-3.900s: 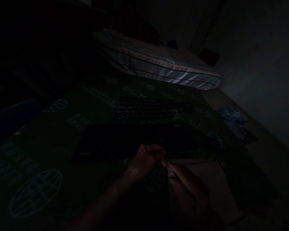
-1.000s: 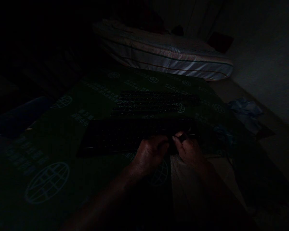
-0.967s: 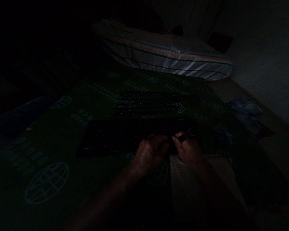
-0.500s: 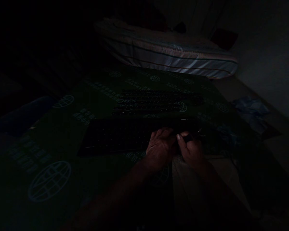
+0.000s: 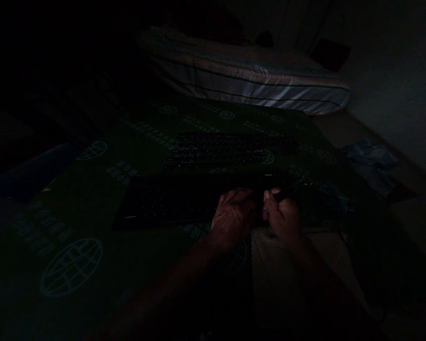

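The scene is very dark. A long black keyboard [image 5: 170, 201] lies on a green sheet [image 5: 138, 265] printed with pale globes and lettering. My left hand [image 5: 234, 210] rests on its right part, with fingers bent over the top and their tips lost in shadow. Just right of it, my right hand [image 5: 282, 215] is closed around a slim dark tool [image 5: 287, 192] with shiny wire-like ends, whose exact kind is unclear. The thumb presses along the tool, and a thin metal end points toward the keyboard. Behind the keyboard lie rows of small black keycaps [image 5: 213, 150].
A mattress [image 5: 248, 87] with a striped cover stands at the back. On the right, a bluish crumpled cloth or bag [image 5: 371, 158] lies by the pale wall [image 5: 394, 94]. Something dark blue [image 5: 31, 170] sits at the left edge.
My right hand has turned the tool, so its shiny far end now points up and to the right. The left hand has shifted only slightly on the keyboard.
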### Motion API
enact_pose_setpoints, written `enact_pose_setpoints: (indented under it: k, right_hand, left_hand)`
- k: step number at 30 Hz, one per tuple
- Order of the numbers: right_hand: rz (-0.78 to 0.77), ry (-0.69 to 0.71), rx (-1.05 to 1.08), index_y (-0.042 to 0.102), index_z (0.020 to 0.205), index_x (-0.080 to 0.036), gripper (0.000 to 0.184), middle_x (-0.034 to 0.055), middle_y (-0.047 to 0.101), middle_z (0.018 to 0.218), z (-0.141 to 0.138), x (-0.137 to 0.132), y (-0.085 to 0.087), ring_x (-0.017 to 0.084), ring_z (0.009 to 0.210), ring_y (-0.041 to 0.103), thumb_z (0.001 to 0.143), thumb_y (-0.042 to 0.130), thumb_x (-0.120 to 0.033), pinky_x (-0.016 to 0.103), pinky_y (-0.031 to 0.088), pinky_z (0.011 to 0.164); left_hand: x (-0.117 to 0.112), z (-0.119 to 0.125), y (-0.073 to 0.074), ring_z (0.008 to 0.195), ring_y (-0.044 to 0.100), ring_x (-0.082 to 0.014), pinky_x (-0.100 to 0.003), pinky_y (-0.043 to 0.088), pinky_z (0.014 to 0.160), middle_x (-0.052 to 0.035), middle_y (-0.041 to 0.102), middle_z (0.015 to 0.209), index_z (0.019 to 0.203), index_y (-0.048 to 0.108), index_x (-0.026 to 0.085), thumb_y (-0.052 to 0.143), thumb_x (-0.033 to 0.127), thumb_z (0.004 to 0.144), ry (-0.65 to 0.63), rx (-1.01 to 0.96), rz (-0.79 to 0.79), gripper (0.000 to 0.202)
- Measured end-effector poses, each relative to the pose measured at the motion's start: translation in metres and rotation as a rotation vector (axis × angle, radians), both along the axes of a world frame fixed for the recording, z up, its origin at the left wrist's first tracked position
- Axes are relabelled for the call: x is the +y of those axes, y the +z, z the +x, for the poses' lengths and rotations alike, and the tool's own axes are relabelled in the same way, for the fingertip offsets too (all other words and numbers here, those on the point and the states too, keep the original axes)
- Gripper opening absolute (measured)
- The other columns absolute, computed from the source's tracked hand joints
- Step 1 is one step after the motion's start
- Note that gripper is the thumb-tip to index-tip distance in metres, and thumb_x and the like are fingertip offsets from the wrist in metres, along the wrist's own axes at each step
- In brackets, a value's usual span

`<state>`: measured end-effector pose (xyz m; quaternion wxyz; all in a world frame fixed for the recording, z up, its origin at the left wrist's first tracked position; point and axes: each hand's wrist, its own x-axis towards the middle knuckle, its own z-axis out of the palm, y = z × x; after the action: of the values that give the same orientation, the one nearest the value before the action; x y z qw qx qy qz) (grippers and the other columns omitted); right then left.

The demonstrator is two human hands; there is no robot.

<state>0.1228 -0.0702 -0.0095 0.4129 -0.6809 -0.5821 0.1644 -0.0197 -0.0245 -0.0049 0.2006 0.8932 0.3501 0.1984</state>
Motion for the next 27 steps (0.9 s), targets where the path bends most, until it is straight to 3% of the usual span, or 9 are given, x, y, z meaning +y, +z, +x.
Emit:
enact_pose_setpoints:
  k: [4, 8, 15, 24, 27]
  right_hand:
    - [-0.003, 0.008, 0.058, 0.043, 0.059, -0.021, 0.038, -0.0045, 0.045, 0.044, 0.001, 0.002, -0.002, 0.010, 0.044, 0.047, 0.089, 0.033, -0.041, 0.022, 0.036, 0.049]
    - [-0.008, 0.013, 0.073, 0.044, 0.059, -0.021, 0.037, -0.0046, 0.045, 0.045, 0.002, 0.003, -0.003, 0.010, 0.045, 0.047, 0.088, 0.035, -0.042, 0.022, 0.036, 0.050]
    - [-0.021, 0.047, 0.088, 0.045, 0.060, -0.020, 0.037, -0.0048, 0.044, 0.046, 0.002, 0.002, -0.005, 0.009, 0.044, 0.045, 0.089, 0.035, -0.041, 0.021, 0.035, 0.048]
    - [-0.035, 0.054, 0.240, 0.050, 0.070, -0.020, 0.030, -0.0048, 0.046, 0.047, 0.003, -0.003, -0.011, 0.008, 0.043, 0.046, 0.087, 0.039, -0.042, 0.018, 0.034, 0.041]
    - [-0.035, 0.102, 0.270, 0.053, 0.078, -0.019, 0.027, -0.0046, 0.048, 0.049, 0.003, -0.006, -0.012, 0.008, 0.044, 0.047, 0.086, 0.041, -0.042, 0.018, 0.033, 0.040]
  left_hand:
    - [0.001, -0.001, -0.001, 0.115, 0.044, -0.0249, -0.043, 0.038, 0.092, -0.0048, 0.053, 0.125, 0.084, 0.062, 0.020, 0.054, 0.020, 0.077, -0.007, -0.005, -0.022, 0.011]
    - [0.003, -0.002, -0.002, 0.115, 0.045, -0.0235, -0.042, 0.037, 0.094, -0.0047, 0.053, 0.124, 0.093, 0.062, 0.021, 0.060, 0.019, 0.072, -0.002, -0.034, -0.048, 0.021]
    - [0.006, 0.001, 0.004, 0.113, 0.046, -0.0246, -0.045, 0.037, 0.093, -0.0033, 0.054, 0.124, 0.098, 0.065, 0.026, 0.055, 0.025, 0.077, -0.023, 0.007, -0.086, 0.023]
    - [0.013, 0.007, 0.009, 0.116, 0.045, -0.0283, -0.049, 0.036, 0.094, -0.0030, 0.054, 0.125, 0.086, 0.069, 0.026, 0.058, 0.026, 0.075, 0.013, 0.002, -0.210, 0.016]
    - [0.015, 0.004, 0.011, 0.110, 0.050, -0.0262, -0.043, 0.039, 0.093, -0.0059, 0.057, 0.119, 0.080, 0.069, 0.021, 0.064, 0.024, 0.071, -0.004, -0.098, -0.278, 0.011]
